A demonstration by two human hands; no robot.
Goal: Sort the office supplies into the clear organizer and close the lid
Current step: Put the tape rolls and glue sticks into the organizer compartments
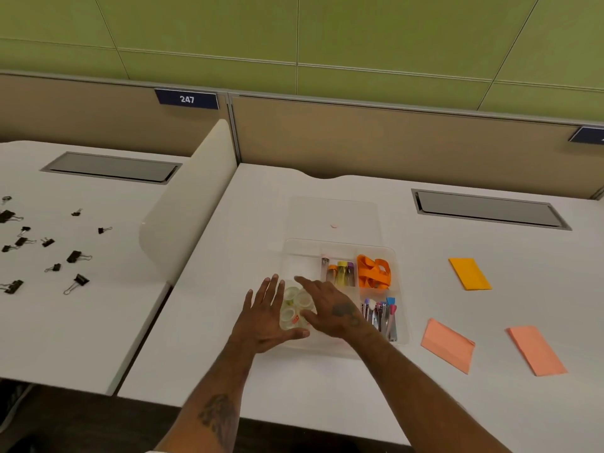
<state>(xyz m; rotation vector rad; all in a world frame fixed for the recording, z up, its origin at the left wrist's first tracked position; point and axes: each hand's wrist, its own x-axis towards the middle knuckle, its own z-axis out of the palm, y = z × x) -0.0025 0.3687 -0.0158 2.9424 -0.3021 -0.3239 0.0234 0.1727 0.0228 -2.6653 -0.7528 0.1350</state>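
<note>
Clear tape rolls (pixel 289 314) are clustered in the left compartment of the clear organizer (pixel 340 245), whose lid (pixel 333 214) is laid open flat at its 12 o'clock. The left hand (pixel 264 317) is held flat at the rolls' 9 o'clock, fingers spread, thumb stretched along their 6 o'clock side. The right hand (pixel 330 308) is laid over them from 3 o'clock, fingers straight. Sticky notes (pixel 469 274) lie at the organizer's 3 o'clock, and binder clips (pixel 76 256) are scattered on the neighbouring desk.

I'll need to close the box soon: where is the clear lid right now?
In the head view, the clear lid lies flat on the white desk, just beyond the far edge of the organizer and left of the grey cable hatch.
</note>
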